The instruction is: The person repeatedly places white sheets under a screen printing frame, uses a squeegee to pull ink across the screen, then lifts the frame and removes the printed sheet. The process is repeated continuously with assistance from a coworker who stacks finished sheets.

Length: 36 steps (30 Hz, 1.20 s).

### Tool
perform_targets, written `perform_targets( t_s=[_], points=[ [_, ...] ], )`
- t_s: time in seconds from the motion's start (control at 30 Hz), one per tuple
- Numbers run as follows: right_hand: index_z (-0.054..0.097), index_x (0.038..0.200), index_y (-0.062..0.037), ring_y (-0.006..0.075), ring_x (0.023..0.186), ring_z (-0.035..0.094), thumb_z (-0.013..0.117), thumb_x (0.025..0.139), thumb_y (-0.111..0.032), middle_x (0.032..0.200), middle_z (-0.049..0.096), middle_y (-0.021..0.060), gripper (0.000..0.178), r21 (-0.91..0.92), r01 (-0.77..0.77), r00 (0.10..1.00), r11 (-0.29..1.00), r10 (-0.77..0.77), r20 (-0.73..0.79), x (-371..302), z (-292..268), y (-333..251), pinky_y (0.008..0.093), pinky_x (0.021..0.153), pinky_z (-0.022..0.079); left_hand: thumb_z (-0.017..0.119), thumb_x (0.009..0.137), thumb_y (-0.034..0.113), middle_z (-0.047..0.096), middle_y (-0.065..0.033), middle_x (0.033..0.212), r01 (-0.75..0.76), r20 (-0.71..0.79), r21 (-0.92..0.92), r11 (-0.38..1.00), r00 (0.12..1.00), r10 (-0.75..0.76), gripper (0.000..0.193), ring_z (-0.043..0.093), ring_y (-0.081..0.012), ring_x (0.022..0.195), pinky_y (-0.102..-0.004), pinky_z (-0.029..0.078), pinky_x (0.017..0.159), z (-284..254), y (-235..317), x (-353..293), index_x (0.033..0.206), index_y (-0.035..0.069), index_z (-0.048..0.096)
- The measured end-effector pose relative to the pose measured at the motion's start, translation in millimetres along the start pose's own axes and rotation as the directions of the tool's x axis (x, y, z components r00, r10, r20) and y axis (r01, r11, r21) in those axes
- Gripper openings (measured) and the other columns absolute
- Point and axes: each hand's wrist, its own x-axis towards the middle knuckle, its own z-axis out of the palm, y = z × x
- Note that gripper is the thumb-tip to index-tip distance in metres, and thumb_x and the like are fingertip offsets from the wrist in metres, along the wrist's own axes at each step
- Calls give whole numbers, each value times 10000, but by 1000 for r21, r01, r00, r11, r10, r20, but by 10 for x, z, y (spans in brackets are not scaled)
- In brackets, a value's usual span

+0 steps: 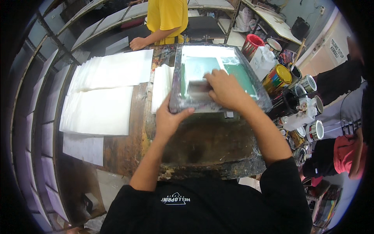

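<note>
A screen-printing frame (176, 80) with dark, ink-stained edges lies on the worn table. Its mesh (239, 78) is green, with white ink along the far side and in streaks. My left hand (170, 120) grips the near left corner of the frame, thumb along the near edge. Over the mesh, my right hand (226, 90) is closed on a squeegee (198, 88), a dark strip smeared by motion. A narrow stack of white paper (161, 84) sits just left of the frame, partly hidden by it.
Large stacks of white sheets (99, 111) cover the table's left side. Ink cans and bottles, including a yellow-lidded can (281, 75) and a white jug (261, 61), crowd the right edge. Across the table stands a person in yellow (166, 17). Racks (48, 101) line the left.
</note>
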Motion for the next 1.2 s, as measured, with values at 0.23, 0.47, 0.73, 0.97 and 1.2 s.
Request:
perform_targets(
  t_s=[0.23, 0.47, 0.73, 0.97, 1.2],
  points=[
    [708, 1126, -99, 340, 1074, 649, 729, 816, -92, 1136, 702, 96, 311, 191, -146, 986, 971, 127, 109, -734, 467, -291, 511, 972, 448, 1000, 644, 489, 660, -113, 996, -109, -58, 577, 809, 983, 174, 1064, 676, -290, 917, -401, 558, 832, -99, -830, -380, 1490, -10, 590],
    [695, 1231, -124, 284, 1132, 657, 723, 786, -51, 1157, 716, 58, 452, 86, -217, 972, 972, 207, 107, -794, 824, -494, 517, 1046, 389, 978, 631, 505, 600, -104, 922, -134, 2, 672, 729, 984, 179, 1045, 629, -284, 836, -417, 535, 762, -142, -932, -392, 1468, -5, 613],
    [673, 1184, -158, 270, 1116, 646, 727, 806, -89, 1134, 694, 44, 388, -18, -193, 981, 981, 194, 30, -132, 1117, -110, 538, 1010, 383, 973, 625, 507, 593, -109, 873, -122, 9, 692, 712, 987, 160, 1054, 612, -291, 786, -415, 522, 719, -150, -940, -432, 1470, -8, 611],
    [703, 1194, -167, 303, 1137, 694, 664, 896, -194, 1132, 741, 74, 302, -101, -225, 965, 969, 236, 112, 1270, 1310, 904, 618, 947, 441, 1015, 615, 414, 654, -133, 914, -117, 8, 653, 748, 989, 148, 1085, 649, -262, 806, -389, 541, 759, -149, -839, -378, 1509, -19, 577],
    [706, 1232, -142, 324, 1168, 699, 647, 911, -236, 1185, 745, 93, 340, -133, -167, 985, 977, 170, 13, 2034, 1337, 1326, 633, 953, 461, 989, 705, 400, 725, -252, 1256, -79, 11, 505, 859, 996, 85, 1102, 742, -332, 1119, -391, 580, 938, -143, -887, -408, 1558, -68, 471]
  ],
)
